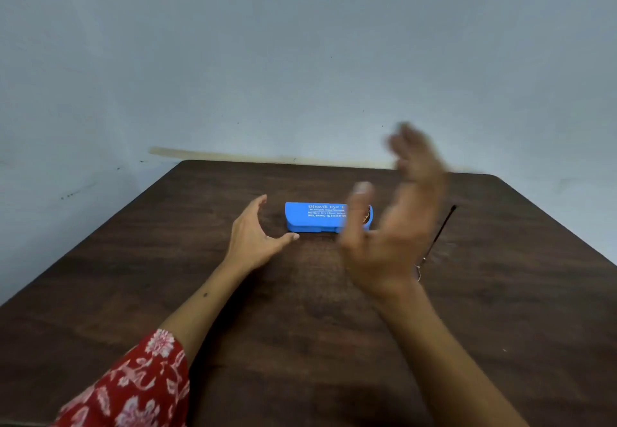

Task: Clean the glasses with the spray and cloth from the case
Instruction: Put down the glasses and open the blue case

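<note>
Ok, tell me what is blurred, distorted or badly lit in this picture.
Head view: the right hand is smeared by motion blur, its fingers ghosted; the left hand and blue case are sharper, though the case's white print is barely legible. Wide-angle distortion bends the table edges. Lighting is dim and flat, with no glare. The glasses are mostly hidden behind the right hand.

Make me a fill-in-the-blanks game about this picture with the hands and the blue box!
1. The glasses case on the table is the colour ____.
2. The lid of the case is ____, so no spray or cloth shows yet.
3. The blurry hand is the ____ one.
4. The left hand is open and holds ____.

Missing words: blue; shut; right; nothing
</note>
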Available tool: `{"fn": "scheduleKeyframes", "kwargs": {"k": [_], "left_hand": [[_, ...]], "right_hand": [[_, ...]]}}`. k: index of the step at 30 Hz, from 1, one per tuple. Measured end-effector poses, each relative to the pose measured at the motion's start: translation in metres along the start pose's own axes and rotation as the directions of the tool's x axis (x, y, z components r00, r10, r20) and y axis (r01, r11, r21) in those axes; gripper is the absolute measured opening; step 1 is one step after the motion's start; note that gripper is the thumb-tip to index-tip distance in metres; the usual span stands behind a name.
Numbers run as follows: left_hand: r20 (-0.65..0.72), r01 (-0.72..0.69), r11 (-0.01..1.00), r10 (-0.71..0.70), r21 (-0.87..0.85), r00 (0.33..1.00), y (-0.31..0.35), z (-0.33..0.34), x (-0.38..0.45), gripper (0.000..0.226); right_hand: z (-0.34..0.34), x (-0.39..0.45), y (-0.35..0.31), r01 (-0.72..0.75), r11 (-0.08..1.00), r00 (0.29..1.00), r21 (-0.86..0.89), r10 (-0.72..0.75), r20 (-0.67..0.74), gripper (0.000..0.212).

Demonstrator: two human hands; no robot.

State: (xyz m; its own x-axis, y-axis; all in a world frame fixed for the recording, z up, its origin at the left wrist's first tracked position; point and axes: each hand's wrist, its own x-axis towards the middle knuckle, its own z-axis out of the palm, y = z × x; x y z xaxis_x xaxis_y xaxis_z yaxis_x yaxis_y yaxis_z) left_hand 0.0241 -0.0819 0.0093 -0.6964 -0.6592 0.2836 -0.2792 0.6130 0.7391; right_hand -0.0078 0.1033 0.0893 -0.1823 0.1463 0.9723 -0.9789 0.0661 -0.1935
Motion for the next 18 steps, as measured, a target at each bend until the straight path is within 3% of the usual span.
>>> {"fn": "scheduleKeyframes", "kwargs": {"k": [3,5,7,11,18], "left_hand": [[0.035,-0.018,1.000,0.017,0.023,0.999,-0.009,0.007,0.016,0.080],[0.055,-0.021,0.996,0.016,0.088,0.998,-0.018,0.015,0.028,0.072],[0.081,-0.035,0.997,0.029,0.075,0.996,-0.015,0.017,0.030,0.083],[0.108,-0.020,0.999,0.023,-0.029,0.994,-0.016,0.021,0.030,0.102],[0.109,-0.063,0.998,0.060,0.017,0.992,-0.025,0.029,0.039,0.109]], "right_hand": [[0.043,-0.022,-0.013,0.071,0.997,0.925,-0.016,-0.060,0.374,0.048],[0.067,-0.041,0.000,0.068,0.979,0.815,-0.192,0.056,0.577,0.054],[0.081,-0.056,0.018,0.080,0.921,0.698,-0.381,0.222,0.681,0.057],[0.094,-0.074,0.056,0.126,0.780,0.384,-0.613,0.531,0.755,0.057],[0.103,-0.084,0.077,0.204,0.606,0.205,-0.769,0.741,0.639,0.075]]}}
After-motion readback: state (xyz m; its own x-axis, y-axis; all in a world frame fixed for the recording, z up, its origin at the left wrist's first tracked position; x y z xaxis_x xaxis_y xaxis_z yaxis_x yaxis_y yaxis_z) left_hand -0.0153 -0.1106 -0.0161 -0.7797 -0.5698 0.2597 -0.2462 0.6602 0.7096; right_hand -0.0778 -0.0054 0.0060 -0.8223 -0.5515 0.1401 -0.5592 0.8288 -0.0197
